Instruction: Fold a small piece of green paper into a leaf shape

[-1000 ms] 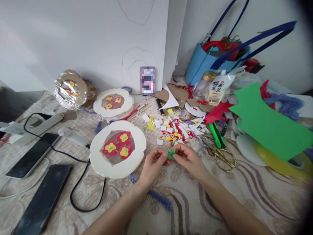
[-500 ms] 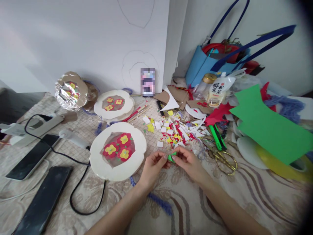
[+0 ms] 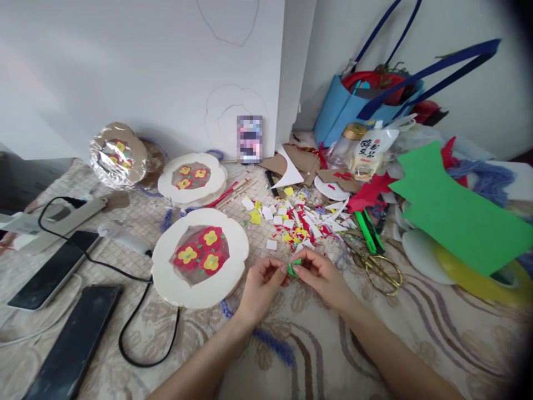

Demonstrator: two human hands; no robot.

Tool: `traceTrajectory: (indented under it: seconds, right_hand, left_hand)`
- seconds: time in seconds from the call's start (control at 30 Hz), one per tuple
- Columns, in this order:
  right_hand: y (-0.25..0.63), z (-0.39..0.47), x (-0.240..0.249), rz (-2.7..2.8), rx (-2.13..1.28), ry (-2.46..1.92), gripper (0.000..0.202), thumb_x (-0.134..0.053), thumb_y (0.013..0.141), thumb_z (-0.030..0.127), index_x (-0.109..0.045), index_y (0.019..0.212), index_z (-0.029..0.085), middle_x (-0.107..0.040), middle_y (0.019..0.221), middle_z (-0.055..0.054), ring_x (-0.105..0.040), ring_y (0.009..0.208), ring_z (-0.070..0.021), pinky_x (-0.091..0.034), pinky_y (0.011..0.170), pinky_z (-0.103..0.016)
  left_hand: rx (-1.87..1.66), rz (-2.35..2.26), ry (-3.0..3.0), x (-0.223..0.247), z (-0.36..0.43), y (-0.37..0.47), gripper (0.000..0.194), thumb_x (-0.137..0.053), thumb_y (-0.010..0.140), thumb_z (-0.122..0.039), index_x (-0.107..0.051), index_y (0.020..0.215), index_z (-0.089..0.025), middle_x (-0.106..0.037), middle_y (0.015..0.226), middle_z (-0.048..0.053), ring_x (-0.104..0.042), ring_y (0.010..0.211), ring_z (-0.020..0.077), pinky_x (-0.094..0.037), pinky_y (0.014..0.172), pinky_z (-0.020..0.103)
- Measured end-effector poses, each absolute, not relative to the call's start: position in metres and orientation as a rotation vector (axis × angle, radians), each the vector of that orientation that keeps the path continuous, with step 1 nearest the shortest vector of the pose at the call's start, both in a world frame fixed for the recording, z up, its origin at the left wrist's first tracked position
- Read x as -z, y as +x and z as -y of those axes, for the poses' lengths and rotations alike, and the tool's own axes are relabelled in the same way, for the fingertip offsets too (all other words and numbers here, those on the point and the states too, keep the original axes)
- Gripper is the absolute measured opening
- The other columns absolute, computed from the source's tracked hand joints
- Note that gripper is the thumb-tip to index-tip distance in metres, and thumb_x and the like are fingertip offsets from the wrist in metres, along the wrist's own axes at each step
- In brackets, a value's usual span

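Observation:
Between the fingertips of both hands is a small piece of green paper [image 3: 295, 267]. My left hand [image 3: 263, 282] pinches its left side, and my right hand [image 3: 322, 278] pinches the right; the fingers partly hide it. To the left of my left hand lies a cream flower-shaped disc [image 3: 164, 278] with red and yellow paper flowers [image 3: 211, 239] on its see-through centre. Paper scraps [image 3: 306, 222] in white, yellow and red are scattered just beyond my hands. Gold-handled scissors [image 3: 387, 276] rest right of my right hand, near a green utility knife [image 3: 368, 233].
A large green paper sheet [image 3: 462, 216] lies at the right over a yellow tape roll [image 3: 478, 280]. Behind it stand a white pouch [image 3: 370, 150], a jar [image 3: 348, 141] and a blue bag [image 3: 337, 108]. Phones [image 3: 75, 344], a glue gun [image 3: 125, 238] and its black cable occupy the left.
Both hands keep their pinch on the green paper, which has turned slightly and shows less of its surface. The whole view has shifted a little.

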State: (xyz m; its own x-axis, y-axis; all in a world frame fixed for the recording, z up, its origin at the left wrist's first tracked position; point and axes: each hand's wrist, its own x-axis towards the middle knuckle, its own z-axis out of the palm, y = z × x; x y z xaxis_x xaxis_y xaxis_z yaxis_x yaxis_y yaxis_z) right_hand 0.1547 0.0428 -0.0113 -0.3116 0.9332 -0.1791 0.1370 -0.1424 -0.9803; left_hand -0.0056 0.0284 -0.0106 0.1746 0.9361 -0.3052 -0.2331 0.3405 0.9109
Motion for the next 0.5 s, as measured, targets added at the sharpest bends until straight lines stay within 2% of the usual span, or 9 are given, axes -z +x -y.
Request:
traceTrajectory:
  seconds: [0.17,0.37,0.5]
  right_hand:
    - [0.1555,-0.0428,0.0101,1.445,-1.515,-1.249,0.01,-0.055,0.084,0.028,-0.054,0.08,0.018,-0.046,0.067,0.002,-0.043,0.063,-0.0116,-0.034,0.057,-0.024]
    - [0.1552,-0.0432,0.0118,1.396,-1.565,-1.243,0.01,-0.055,0.084,0.028,-0.054,0.081,0.019,-0.047,0.067,0.003,-0.043,0.062,-0.0115,-0.034,0.055,-0.024]
    - [0.155,-0.0435,0.0125,1.381,-1.567,-1.248,0.01,-0.056,0.084,0.028,-0.054,0.08,0.019,-0.045,0.065,0.003,-0.042,0.061,-0.0108,-0.033,0.055,-0.023]
  left_hand:
    - [-0.984,-1.002,0.81,0.0077,-0.0278,-0.0063,0.022,-0.072,0.068,-0.025,-0.061,0.081,-0.012,-0.062,0.073,0.001,-0.056,0.068,0.0112,-0.044,0.067,0.024]
    - [-0.979,-0.992,0.819,0.0091,-0.028,-0.0063,0.02,-0.069,0.071,-0.027,-0.061,0.081,-0.012,-0.06,0.069,0.001,-0.054,0.063,0.0103,-0.044,0.064,0.024]
    - [-0.988,-0.985,0.788,0.0114,-0.0279,-0.0064,0.022,-0.071,0.069,-0.024,-0.06,0.084,-0.013,-0.061,0.074,0.001,-0.055,0.068,0.0109,-0.044,0.066,0.024]
